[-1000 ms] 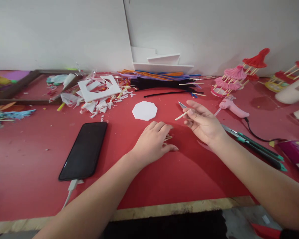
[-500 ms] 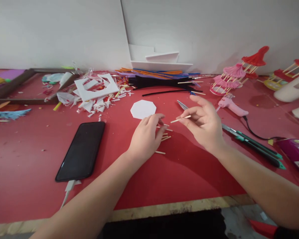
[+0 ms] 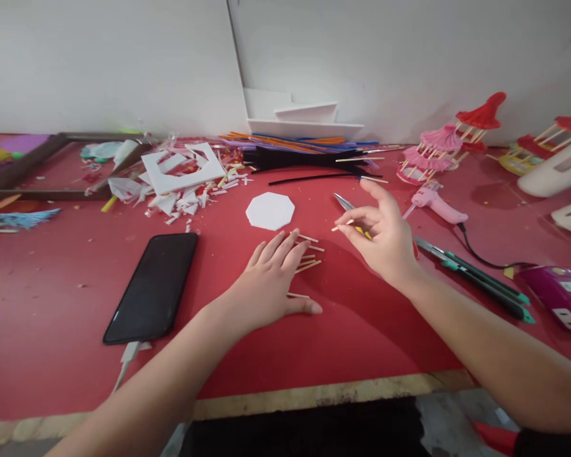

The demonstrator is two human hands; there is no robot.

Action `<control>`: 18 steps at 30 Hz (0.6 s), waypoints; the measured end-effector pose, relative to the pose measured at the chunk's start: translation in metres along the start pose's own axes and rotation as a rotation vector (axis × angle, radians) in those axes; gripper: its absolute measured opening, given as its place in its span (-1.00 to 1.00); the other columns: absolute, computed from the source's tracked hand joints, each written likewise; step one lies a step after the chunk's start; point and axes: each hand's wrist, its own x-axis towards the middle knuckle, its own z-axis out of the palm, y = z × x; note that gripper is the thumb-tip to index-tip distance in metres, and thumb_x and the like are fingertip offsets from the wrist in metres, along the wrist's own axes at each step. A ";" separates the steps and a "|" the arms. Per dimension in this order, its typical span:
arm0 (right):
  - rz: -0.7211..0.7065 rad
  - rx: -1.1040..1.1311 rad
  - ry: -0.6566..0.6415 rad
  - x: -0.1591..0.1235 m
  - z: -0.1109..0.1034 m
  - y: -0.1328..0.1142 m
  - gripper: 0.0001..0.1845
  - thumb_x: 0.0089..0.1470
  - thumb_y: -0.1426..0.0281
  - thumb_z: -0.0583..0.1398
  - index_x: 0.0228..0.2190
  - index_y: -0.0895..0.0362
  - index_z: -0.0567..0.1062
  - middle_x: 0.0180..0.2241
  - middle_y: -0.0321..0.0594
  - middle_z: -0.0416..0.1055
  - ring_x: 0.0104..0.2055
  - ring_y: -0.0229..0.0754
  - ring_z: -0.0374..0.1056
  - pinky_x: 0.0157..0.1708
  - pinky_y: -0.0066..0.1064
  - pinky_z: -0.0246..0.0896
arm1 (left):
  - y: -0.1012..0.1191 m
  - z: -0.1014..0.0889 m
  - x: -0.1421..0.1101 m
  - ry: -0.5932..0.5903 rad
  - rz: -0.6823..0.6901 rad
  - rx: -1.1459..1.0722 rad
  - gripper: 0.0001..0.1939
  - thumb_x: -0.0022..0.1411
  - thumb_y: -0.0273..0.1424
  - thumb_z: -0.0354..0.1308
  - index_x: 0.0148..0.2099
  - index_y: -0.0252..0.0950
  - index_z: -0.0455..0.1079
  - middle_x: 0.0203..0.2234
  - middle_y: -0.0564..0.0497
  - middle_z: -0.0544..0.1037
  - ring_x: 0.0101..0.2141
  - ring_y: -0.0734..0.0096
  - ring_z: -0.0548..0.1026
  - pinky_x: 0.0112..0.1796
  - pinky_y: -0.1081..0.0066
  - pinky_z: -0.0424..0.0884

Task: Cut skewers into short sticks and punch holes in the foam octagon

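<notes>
My left hand (image 3: 266, 282) lies spread over the red tabletop, palm down, partly covering several short wooden sticks (image 3: 308, 265) whose ends poke out past its fingers. Raised to the right, my right hand (image 3: 378, 238) pinches one short wooden stick (image 3: 342, 225) between thumb and forefinger. Just beyond my left fingertips lies a white octagonal piece (image 3: 270, 211), flat on the table. Scissors (image 3: 343, 202) lie partly hidden behind my right hand, their blades and a bit of yellow handle showing.
A black phone (image 3: 151, 289) on a cable lies left. White scraps (image 3: 185, 168) and pipe cleaners (image 3: 304, 157) fill the back. At right are a pink glue gun (image 3: 438, 203), utility knives (image 3: 476, 276), a purple power socket (image 3: 559, 298) and small pink and red pavilion models (image 3: 433, 155).
My left hand has opened from a curled pose and come down flat over the sticks, its thumb spreading toward me. My right hand still pinches its stick, now showing less of it.
</notes>
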 end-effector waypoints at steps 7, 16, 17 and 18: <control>-0.020 -0.143 0.030 0.004 -0.004 0.007 -0.33 0.06 0.28 0.25 0.18 -0.01 0.20 -0.28 -0.23 0.59 -0.26 -0.11 0.48 -0.33 -0.24 0.35 | -0.004 0.011 0.016 0.259 0.113 0.060 -0.14 0.08 0.10 0.15 0.25 -0.33 0.11 0.19 -0.30 0.27 0.21 -0.08 0.17 0.17 0.00 0.11; -0.044 -0.148 0.011 0.007 -0.005 0.015 -0.80 0.05 0.21 0.26 -0.29 0.03 0.58 -0.30 -0.25 0.58 -0.28 -0.14 0.48 -0.25 -0.26 0.36 | 0.008 0.015 0.039 0.212 0.140 0.017 -0.49 0.20 -0.08 0.15 0.04 -0.34 0.28 -0.05 -0.20 0.43 -0.07 0.11 0.38 -0.02 0.13 0.32; -0.060 -0.144 -0.006 0.007 -0.005 0.015 -0.80 0.06 0.21 0.26 -0.28 0.01 0.58 -0.29 -0.26 0.58 -0.29 -0.15 0.47 -0.26 -0.27 0.36 | 0.010 0.014 0.039 0.231 0.126 0.025 -0.49 0.20 -0.06 0.14 0.03 -0.33 0.28 -0.05 -0.20 0.43 -0.07 0.09 0.37 -0.02 0.11 0.31; -0.077 -0.140 -0.026 0.008 -0.006 0.014 -0.80 0.07 0.21 0.25 -0.27 -0.01 0.59 -0.28 -0.27 0.58 -0.28 -0.16 0.47 -0.26 -0.27 0.37 | 0.010 0.013 0.039 0.271 0.106 0.029 -0.47 0.19 -0.03 0.13 0.04 -0.32 0.28 -0.03 -0.20 0.43 -0.03 0.06 0.35 0.00 0.08 0.29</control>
